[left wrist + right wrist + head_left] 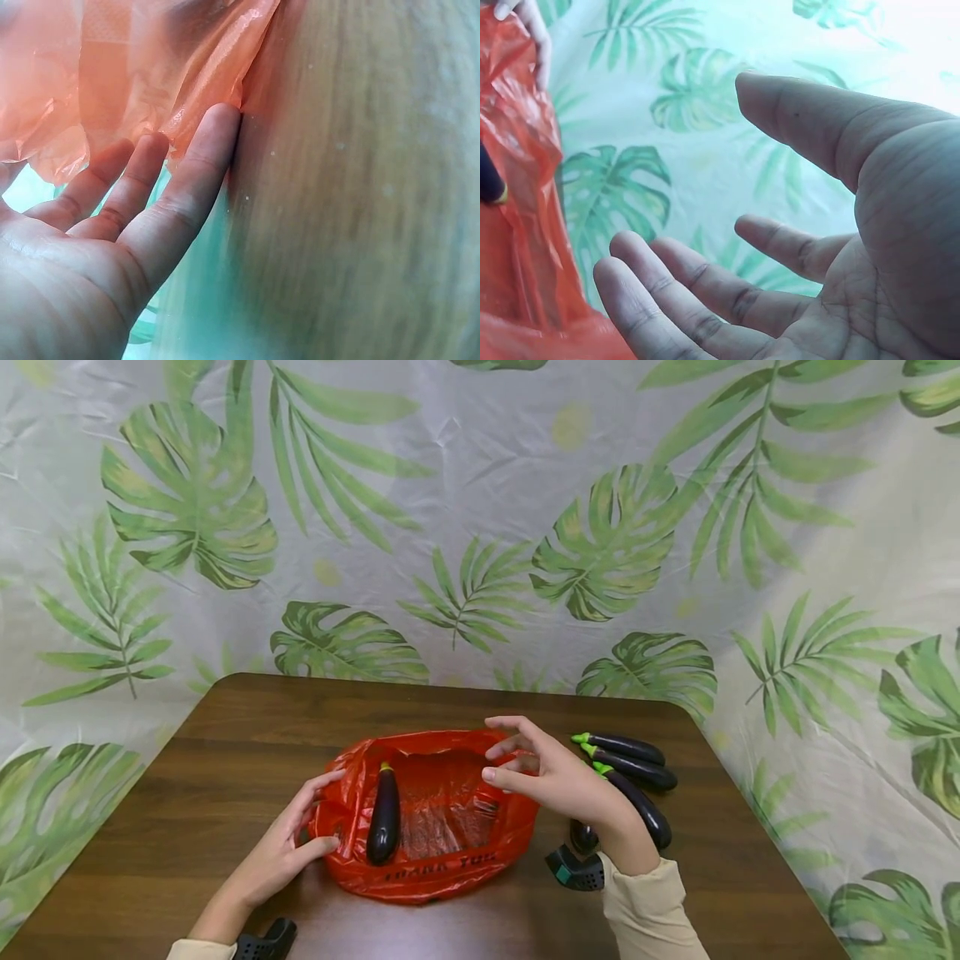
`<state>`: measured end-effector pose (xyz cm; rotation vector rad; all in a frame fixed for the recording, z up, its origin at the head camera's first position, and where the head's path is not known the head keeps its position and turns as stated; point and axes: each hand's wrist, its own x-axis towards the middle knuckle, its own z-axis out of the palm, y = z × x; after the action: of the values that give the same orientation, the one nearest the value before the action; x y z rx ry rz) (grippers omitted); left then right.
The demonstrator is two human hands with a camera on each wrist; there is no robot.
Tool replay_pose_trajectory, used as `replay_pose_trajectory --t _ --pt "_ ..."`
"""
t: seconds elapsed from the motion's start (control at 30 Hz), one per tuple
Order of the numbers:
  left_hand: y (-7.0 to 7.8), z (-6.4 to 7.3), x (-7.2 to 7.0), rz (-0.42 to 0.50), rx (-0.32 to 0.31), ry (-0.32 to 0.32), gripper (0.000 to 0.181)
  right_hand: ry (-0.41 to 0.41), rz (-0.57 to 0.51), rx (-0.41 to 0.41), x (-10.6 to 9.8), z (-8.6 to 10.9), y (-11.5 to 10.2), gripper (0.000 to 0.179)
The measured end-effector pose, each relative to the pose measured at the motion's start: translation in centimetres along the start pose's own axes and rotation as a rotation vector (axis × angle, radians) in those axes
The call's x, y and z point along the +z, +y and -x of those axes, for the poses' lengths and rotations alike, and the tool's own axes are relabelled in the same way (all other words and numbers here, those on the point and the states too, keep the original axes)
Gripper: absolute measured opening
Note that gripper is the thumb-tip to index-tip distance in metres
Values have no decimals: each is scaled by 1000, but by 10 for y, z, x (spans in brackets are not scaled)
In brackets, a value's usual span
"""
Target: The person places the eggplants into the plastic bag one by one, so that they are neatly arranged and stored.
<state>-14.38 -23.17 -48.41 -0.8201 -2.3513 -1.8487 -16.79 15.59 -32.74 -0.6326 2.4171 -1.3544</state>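
Eggplant (384, 817) inside a red plastic bag (420, 888), toward its left. Left hand (281, 839), grip spread, touches the bag's side; right hand (558, 777), grip apart and empty, hovers by the right rim. Holding the mouth wide without tugging seems wise.

Your right hand (551, 777) and wrist hide most of one eggplant (582, 837), so you see only a part of it. The lower edge of the head view cuts off both your sleeves (651, 902). Creases make the end of the print on the red bag (517, 827) hard to read. From your left wrist, the worktop (360, 187) is blurred; from your right, the frame crops your left hand (283, 843).
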Motion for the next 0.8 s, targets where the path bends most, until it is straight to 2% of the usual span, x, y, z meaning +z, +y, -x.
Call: replay_pose_trajectory --t 0.5,0.8 --pt "1 0 0 -4 -9 -1 73 127 -68 -6 -27 41 25 64" --pt "1 0 0 -4 -5 1 73 208 -59 56 -44 51 51 66"
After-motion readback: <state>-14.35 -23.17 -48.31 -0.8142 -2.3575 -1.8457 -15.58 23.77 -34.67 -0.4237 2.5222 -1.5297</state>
